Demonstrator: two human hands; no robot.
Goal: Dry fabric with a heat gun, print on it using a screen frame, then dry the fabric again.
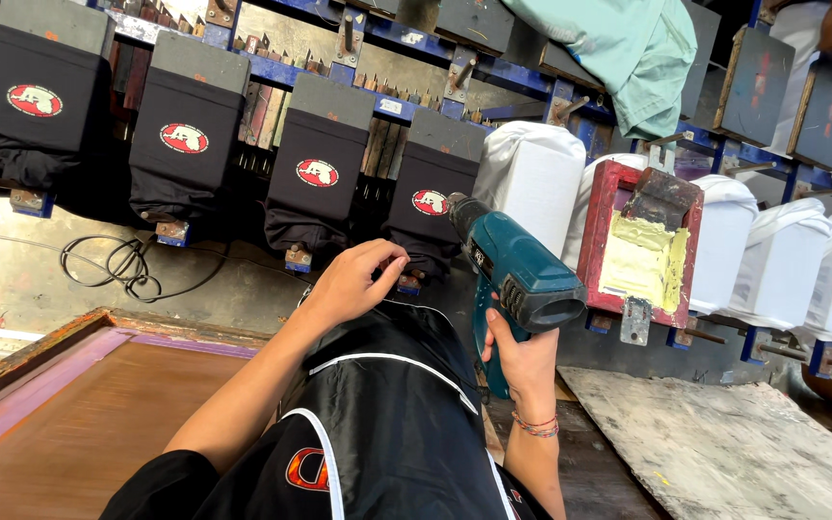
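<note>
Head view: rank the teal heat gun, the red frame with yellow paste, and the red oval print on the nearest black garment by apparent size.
1. Red frame and teal heat gun: they look alike in size, and the gun's nearness to the camera inflates it, so no ranking.
2. Red oval print: clearly smallest.

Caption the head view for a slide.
Right hand aims teal heat gun while left hand pinches black garment.

- I see a row of black garment-covered boards [318, 183] just beyond my left hand [353, 279], blocking the way forward.
- My right hand [522, 361] holds a teal heat gun [517, 274]; a red frame [639, 241] stands just beside it.
- Open room lies over the brown screen [98, 414] at the left.
</note>
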